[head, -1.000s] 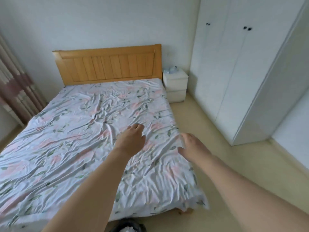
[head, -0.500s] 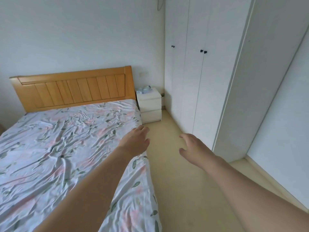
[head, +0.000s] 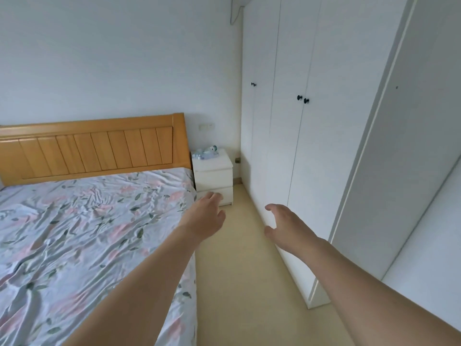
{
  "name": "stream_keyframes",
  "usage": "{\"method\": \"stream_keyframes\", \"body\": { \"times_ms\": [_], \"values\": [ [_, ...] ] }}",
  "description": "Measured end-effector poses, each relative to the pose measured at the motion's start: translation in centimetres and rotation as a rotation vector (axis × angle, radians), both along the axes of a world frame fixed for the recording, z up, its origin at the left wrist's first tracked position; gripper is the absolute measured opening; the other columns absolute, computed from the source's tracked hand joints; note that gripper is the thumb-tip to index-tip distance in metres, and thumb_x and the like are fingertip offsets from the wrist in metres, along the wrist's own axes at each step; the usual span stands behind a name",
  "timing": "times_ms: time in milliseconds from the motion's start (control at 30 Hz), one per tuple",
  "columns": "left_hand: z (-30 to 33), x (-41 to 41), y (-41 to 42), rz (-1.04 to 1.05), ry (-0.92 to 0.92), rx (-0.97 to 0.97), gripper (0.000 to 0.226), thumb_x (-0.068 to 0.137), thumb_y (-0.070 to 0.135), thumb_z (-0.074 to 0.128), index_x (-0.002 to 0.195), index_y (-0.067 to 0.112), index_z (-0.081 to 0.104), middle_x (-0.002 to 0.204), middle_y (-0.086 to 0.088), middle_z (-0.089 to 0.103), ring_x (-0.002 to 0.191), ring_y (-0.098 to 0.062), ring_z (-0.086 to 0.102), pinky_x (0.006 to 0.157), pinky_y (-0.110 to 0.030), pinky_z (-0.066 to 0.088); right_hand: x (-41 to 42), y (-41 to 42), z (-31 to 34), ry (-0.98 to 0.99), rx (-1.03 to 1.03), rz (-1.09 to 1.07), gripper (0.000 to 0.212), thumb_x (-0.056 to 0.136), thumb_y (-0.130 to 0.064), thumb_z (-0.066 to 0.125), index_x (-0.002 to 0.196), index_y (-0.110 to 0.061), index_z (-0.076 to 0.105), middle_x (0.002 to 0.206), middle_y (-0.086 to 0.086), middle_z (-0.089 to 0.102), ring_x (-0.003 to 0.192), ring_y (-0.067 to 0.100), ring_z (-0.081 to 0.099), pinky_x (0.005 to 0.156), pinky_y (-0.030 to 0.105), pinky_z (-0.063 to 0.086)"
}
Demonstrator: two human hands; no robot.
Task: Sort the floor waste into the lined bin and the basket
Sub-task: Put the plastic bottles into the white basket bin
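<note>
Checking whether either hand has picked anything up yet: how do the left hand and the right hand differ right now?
The left hand hangs at the bed's edge with fingers loosely together; the right hand is over the floor by the wardrobe, thumb spread from the fingers. Both are held out forward, open and holding nothing.

Bed sheet (head: pixel 82 228), left of the hands: white, floral print in pink with grey-green leaves. Headboard (head: pixel 92 148): honey-orange wood, slatted panels. Nightstand (head: pixel 214 178) beyond the hands: white. Wardrobe (head: pixel 299 146) to the right: white, black knobs. Floor (head: pixel 239 283) beneath: pale cream.
</note>
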State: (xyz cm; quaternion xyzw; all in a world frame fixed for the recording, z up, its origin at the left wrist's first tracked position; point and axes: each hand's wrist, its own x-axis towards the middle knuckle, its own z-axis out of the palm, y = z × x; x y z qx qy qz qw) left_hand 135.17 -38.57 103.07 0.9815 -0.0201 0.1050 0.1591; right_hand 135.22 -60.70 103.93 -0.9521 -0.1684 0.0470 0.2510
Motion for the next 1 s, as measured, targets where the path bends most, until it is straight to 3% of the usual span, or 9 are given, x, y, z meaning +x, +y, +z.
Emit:
{"method": "stream_keyframes", "body": {
  "times_ms": [267, 367, 467, 800, 1000],
  "values": [
    [0.3, 19.6, -0.5, 0.100, 0.006, 0.056, 0.043, 0.097, 0.027, 0.045, 0.137, 0.013, 0.044, 0.138, -0.002, 0.047, 0.118, -0.023, 0.051, 0.092, -0.035, 0.046, 21.5, -1.1, -0.5, -0.032, 0.058, 0.065, 0.055, 0.095, -0.023, 0.047, 0.147, -0.018, 0.030, 0.153, -0.004, 0.028, 0.135, 0.015, 0.035, 0.105, 0.029, 0.035],
    [1.6, 26.1, 1.0, 0.123, 0.033, 0.158, 0.041, 0.097, 0.028, 0.044, 0.136, 0.014, 0.044, 0.135, -0.002, 0.050, 0.117, -0.022, 0.052, 0.090, -0.034, 0.047, 29.3, -0.4, 1.0, -0.030, 0.084, 0.102, 0.053, 0.095, -0.022, 0.048, 0.146, -0.018, 0.032, 0.151, -0.003, 0.031, 0.134, 0.016, 0.037, 0.103, 0.029, 0.035],
    [2.5, 31.5, 3.0, 0.201, 0.030, 0.123, 0.042, 0.098, 0.028, 0.044, 0.138, 0.014, 0.044, 0.138, -0.002, 0.048, 0.118, -0.022, 0.053, 0.093, -0.034, 0.047, 36.7, 1.2, 1.5, -0.036, 0.093, 0.119, 0.052, 0.095, -0.022, 0.049, 0.145, -0.017, 0.033, 0.150, -0.003, 0.033, 0.131, 0.017, 0.040, 0.101, 0.029, 0.038],
    [0.0, 50.8, 12.4, 0.318, 0.036, 0.041, 0.035, 0.100, 0.027, 0.043, 0.131, 0.014, 0.049, 0.134, -0.001, 0.051, 0.107, -0.020, 0.057, 0.086, -0.032, 0.049, 58.9, 11.6, -1.2, 0.003, 0.075, 0.235, 0.054, 0.092, -0.023, 0.051, 0.143, -0.021, 0.036, 0.149, -0.007, 0.035, 0.131, 0.014, 0.041, 0.101, 0.032, 0.042],
    [0.1, 65.2, 20.9, 0.352, 0.048, -0.038, 0.037, 0.100, 0.027, 0.043, 0.134, 0.013, 0.048, 0.136, -0.001, 0.051, 0.111, -0.019, 0.056, 0.086, -0.029, 0.046, 74.6, 19.8, -0.1, -0.031, 0.025, 0.253, 0.053, 0.094, -0.023, 0.050, 0.144, -0.018, 0.035, 0.150, -0.005, 0.034, 0.131, 0.014, 0.040, 0.103, 0.027, 0.037]
  ]
}}
